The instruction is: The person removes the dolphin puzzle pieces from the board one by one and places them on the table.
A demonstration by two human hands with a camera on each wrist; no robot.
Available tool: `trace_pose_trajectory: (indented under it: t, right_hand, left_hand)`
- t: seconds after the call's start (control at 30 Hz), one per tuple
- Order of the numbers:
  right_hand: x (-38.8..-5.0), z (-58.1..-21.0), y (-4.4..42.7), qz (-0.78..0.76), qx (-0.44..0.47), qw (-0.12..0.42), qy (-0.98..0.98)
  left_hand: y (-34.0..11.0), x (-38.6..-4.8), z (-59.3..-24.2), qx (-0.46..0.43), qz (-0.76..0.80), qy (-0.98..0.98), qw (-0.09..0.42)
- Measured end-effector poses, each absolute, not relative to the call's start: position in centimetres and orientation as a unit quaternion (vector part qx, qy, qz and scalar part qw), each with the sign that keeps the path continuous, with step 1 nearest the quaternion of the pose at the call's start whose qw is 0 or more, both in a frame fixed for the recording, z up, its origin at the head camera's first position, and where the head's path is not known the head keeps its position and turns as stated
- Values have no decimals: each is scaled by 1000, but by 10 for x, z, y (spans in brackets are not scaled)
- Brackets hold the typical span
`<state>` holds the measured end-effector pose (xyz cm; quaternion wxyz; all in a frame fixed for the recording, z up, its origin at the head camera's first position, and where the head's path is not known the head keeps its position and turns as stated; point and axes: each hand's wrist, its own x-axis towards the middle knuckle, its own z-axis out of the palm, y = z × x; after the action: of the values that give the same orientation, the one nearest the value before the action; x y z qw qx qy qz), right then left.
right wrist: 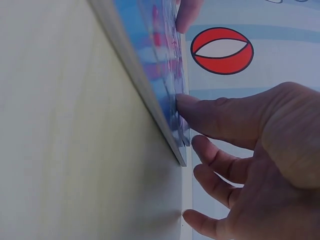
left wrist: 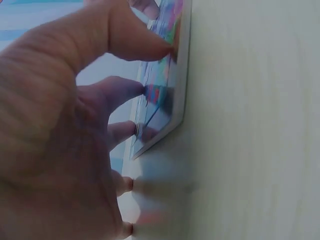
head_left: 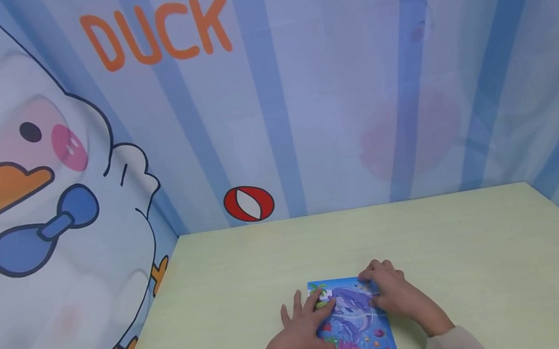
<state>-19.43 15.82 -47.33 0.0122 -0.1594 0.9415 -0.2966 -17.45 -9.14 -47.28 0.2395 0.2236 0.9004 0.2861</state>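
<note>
A square jigsaw puzzle point(head_left: 356, 322) with a purple dolphin and blue sea picture lies on the table near its front. My left hand point(head_left: 301, 332) rests on its left side with the fingers spread. In the left wrist view, the thumb and two fingertips of the left hand point(left wrist: 55, 110) touch the puzzle face, while the other fingers extend past the edge. At the upper right corner, my right hand point(head_left: 394, 292) touches the puzzle with bent fingers. The right wrist view has the thumb of the right hand point(right wrist: 260, 135) against the picture surface. The right hand hides that corner from above.
The pale table point(head_left: 237, 280) extends around the puzzle. Behind it hangs a blue striped backdrop point(head_left: 333, 115) with orange lettering and a printed red and white ball point(head_left: 249, 203). A large printed duck point(head_left: 65, 204) covers the left side.
</note>
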Motion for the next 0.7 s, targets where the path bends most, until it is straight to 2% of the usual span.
trace_pose_trajectory:
  t: [0.47, 0.7]
  right_hand:
    - [-194, -472, 161, -279, -186, -18, 942]
    - [-197, -472, 166, -237, -213, -20, 948]
  left_hand:
    - [-87, -174, -471, 209, 260, 916, 223]
    - [-90, -176, -481, 215, 289, 906, 222]
